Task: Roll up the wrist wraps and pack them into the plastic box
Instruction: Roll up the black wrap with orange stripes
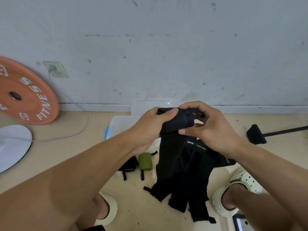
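Note:
I hold a black wrist wrap point(178, 121) in the air in front of me, its upper end partly rolled. My left hand point(150, 127) grips the roll from the left, and my right hand point(210, 125) pinches it from the right with thumb and curled fingers. Its loose tail hangs down onto a pile of flat black wraps point(186, 177) on the floor. A rolled green wrap point(145, 161) and a rolled black wrap point(129, 165) lie on the floor beside the pile. The clear plastic box point(120, 125) stands behind my hands, mostly hidden by them.
The box's clear lid point(150, 106) leans against the wall. An orange weight plate point(25, 92) leans at the left, with a white disc point(13, 145) and a cable point(80, 129) near it. A black stand foot point(255, 134) sits at the right. My feet wear pale clogs point(240, 189).

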`<state>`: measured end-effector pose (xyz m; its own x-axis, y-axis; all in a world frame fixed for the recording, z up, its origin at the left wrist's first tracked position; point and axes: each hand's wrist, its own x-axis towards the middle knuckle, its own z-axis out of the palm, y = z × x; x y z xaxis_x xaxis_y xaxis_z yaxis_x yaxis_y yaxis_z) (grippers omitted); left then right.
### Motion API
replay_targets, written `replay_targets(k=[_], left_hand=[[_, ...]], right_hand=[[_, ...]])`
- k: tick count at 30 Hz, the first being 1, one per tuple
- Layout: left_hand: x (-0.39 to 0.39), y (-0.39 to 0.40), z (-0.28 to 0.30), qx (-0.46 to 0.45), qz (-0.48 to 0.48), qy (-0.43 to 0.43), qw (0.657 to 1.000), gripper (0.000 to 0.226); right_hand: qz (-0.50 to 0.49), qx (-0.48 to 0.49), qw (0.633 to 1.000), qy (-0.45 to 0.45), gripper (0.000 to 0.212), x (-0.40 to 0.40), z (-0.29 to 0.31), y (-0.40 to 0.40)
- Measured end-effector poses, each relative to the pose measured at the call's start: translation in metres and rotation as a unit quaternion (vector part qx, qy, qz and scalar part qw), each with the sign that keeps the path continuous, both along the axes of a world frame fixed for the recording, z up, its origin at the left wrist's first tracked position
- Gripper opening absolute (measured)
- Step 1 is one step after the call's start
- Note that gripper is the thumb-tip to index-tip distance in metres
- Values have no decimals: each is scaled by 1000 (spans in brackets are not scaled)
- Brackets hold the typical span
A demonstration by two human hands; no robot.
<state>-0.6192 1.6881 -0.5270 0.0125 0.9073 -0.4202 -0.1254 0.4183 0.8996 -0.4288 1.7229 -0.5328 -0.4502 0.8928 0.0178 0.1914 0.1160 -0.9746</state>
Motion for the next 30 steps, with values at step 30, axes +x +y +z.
replay_targets(k=[30], left_hand=[[0, -5, -2, 55, -31, -7, 998, 45]], right_hand=[[15, -14, 998, -52, 65, 2, 7, 3]])
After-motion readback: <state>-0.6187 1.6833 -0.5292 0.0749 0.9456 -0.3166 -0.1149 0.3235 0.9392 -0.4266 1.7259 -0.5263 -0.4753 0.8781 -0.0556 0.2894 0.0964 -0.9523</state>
